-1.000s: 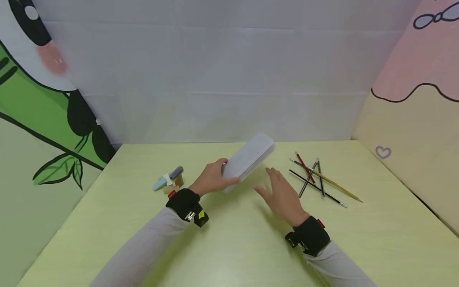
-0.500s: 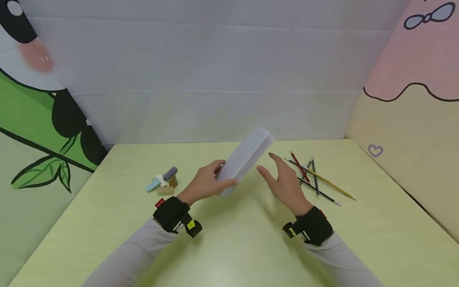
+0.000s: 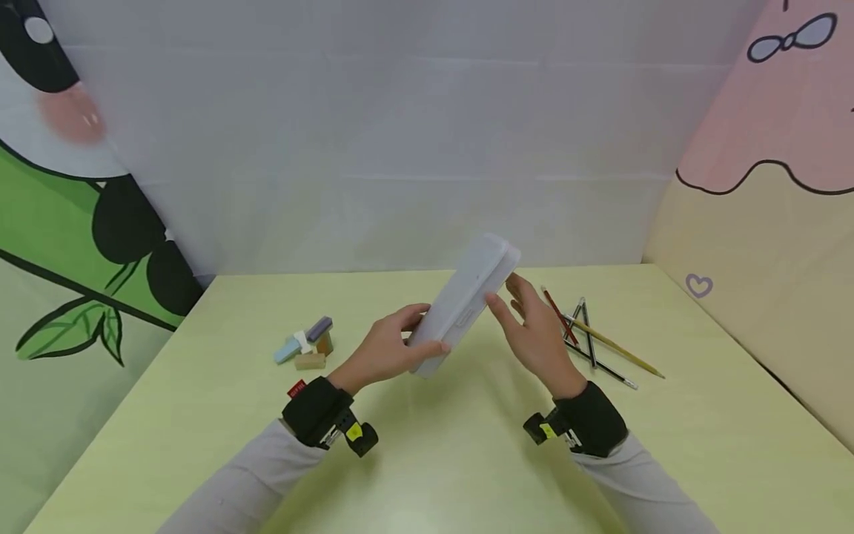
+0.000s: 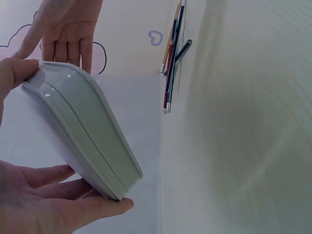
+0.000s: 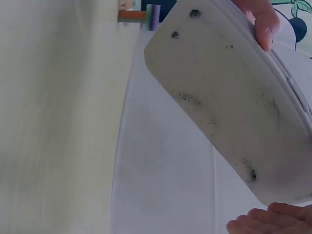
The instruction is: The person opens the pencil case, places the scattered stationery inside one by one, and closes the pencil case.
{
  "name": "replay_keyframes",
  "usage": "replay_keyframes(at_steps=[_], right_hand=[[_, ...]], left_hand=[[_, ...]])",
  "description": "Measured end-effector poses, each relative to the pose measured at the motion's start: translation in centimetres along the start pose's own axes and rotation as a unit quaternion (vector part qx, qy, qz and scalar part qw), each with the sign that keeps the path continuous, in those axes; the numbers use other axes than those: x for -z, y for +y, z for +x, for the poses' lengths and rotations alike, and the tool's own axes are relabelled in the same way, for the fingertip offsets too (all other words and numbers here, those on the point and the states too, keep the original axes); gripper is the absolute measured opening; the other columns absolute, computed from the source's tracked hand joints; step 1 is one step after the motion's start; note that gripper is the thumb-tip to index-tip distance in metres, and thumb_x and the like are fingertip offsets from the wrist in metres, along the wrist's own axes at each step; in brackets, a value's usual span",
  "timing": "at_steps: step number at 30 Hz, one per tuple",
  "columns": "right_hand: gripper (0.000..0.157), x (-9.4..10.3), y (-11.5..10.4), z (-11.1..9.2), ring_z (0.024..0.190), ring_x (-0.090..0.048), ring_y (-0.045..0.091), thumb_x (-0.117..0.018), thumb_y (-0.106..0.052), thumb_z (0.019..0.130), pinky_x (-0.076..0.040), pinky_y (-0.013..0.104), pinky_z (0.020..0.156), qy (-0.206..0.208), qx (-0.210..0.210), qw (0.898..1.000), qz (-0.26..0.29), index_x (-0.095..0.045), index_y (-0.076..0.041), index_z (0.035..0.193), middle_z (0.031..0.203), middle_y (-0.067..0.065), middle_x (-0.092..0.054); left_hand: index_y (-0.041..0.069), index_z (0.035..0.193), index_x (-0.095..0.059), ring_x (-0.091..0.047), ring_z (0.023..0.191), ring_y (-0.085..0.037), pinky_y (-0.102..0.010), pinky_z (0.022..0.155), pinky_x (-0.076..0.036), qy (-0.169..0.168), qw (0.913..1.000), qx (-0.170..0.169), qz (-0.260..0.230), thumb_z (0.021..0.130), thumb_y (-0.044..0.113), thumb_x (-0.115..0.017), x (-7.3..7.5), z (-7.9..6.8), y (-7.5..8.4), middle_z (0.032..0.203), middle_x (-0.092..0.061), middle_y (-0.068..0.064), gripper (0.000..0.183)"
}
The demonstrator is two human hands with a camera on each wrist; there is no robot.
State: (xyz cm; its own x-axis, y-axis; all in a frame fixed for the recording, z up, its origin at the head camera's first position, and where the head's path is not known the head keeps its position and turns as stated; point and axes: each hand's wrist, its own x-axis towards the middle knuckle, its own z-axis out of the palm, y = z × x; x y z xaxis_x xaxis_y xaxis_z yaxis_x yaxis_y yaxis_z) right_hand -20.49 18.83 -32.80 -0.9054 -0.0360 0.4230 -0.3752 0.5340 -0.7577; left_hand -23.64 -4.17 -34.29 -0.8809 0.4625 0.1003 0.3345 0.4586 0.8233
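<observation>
One case (image 3: 460, 305) between blocks (image 3: 303, 343) and pencils (image 3: 590, 340)

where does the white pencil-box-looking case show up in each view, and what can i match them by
Head: the white case is just right of centre, slanting up to the right.
Left wrist: left half, its side showing.
Right wrist: right half, a dark-smudged face showing, cut off at the top and right edges.
Shared landmark: the left hand, gripping it in all three.

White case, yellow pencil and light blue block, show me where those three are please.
White case (image 3: 459, 298): head view, middle of its broad upper face.
Yellow pencil (image 3: 619, 347): head view, middle of its shaft.
Light blue block (image 3: 288, 349): head view, its upper face.
</observation>
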Motion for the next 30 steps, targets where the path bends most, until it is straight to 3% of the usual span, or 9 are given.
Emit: replay_keyframes(at_steps=[3, 6, 10, 15, 21, 26, 30], right_hand=[[0.059, 0.4, -0.2, 0.1, 0.143, -0.035, 0.031, -0.047, -0.031, 0.102, -0.034, 0.045, 0.117, -0.009, -0.024, 0.997, 0.07, -0.025, -0.007, 0.151, 0.155, 0.016, -0.034], [0.059, 0.9, -0.4, 0.3, 0.144, -0.035, 0.027, -0.044, -0.033, 0.102, -0.033, 0.04, 0.118, -0.025, -0.042, 0.986, 0.159, -0.022, -0.011, 0.153, 0.156, 0.012, -0.034], [0.062, 1.5, -0.6, 0.5, 0.141, -0.038, 0.016, -0.044, -0.038, 0.1, -0.032, 0.032, 0.118, -0.063, -0.045, 0.959, 0.272, -0.02, -0.015, 0.153, 0.151, 0.002, -0.037], [0.063, 1.6, -0.7, 0.5, 0.119, -0.049, 0.006, -0.048, -0.049, 0.093, -0.035, 0.026, 0.115, -0.096, -0.024, 0.93, 0.355, -0.031, -0.017, 0.145, 0.126, -0.008, -0.047], [0.062, 1.4, -0.4, 0.3, 0.108, -0.051, 0.005, -0.054, -0.06, 0.084, -0.037, 0.023, 0.106, -0.104, 0.025, 0.905, 0.412, -0.043, -0.02, 0.131, 0.111, -0.012, -0.053], [0.056, 1.4, -0.5, 0.6, 0.107, -0.051, 0.006, -0.053, -0.056, 0.09, -0.038, 0.026, 0.105, -0.102, 0.072, 0.895, 0.428, -0.045, -0.016, 0.129, 0.113, -0.008, -0.053], [0.052, 1.6, -0.9, 0.7, 0.104, -0.05, 0.008, -0.051, -0.053, 0.094, -0.038, 0.028, 0.103, -0.094, 0.082, 0.891, 0.436, -0.045, -0.013, 0.127, 0.111, -0.006, -0.053]], left_hand=[[0.015, 0.144, -0.042, -0.057, 0.124, -0.031, -0.048, 0.093, -0.055, -0.008, 0.9999, -0.001, -0.014, 0.085, 0.035, -0.071, -0.1, -0.3, 0.3, 0.137, -0.056, -0.012, 0.069], [0.015, 0.144, -0.042, -0.057, 0.125, -0.03, -0.048, 0.095, -0.054, -0.016, 0.9995, -0.007, -0.025, 0.084, 0.034, -0.072, -0.2, -0.4, 0.6, 0.137, -0.056, -0.012, 0.07], [0.015, 0.144, -0.042, -0.056, 0.125, -0.029, -0.047, 0.098, -0.053, -0.034, 0.9987, -0.018, -0.033, 0.084, 0.033, -0.072, -0.2, -0.6, 0.8, 0.138, -0.056, -0.012, 0.07], [0.015, 0.144, -0.042, -0.056, 0.125, -0.028, -0.045, 0.101, -0.051, -0.051, 0.9974, -0.024, -0.044, 0.084, 0.031, -0.074, -0.3, -0.9, 1.2, 0.137, -0.056, -0.011, 0.07], [0.014, 0.144, -0.042, -0.057, 0.124, -0.028, -0.044, 0.101, -0.051, -0.069, 0.9959, -0.017, -0.056, 0.083, 0.032, -0.074, -0.8, -1.7, 2.1, 0.135, -0.058, -0.011, 0.071], [0.014, 0.143, -0.042, -0.058, 0.123, -0.027, -0.044, 0.1, -0.052, -0.071, 0.9956, -0.026, -0.055, 0.082, 0.036, -0.075, -1.1, -2.2, 2.7, 0.135, -0.058, -0.011, 0.072], [0.015, 0.142, -0.043, -0.058, 0.122, -0.026, -0.042, 0.099, -0.053, -0.071, 0.9955, -0.03, -0.055, 0.08, 0.041, -0.076, -1.1, -2.3, 3.3, 0.134, -0.059, -0.009, 0.075]])
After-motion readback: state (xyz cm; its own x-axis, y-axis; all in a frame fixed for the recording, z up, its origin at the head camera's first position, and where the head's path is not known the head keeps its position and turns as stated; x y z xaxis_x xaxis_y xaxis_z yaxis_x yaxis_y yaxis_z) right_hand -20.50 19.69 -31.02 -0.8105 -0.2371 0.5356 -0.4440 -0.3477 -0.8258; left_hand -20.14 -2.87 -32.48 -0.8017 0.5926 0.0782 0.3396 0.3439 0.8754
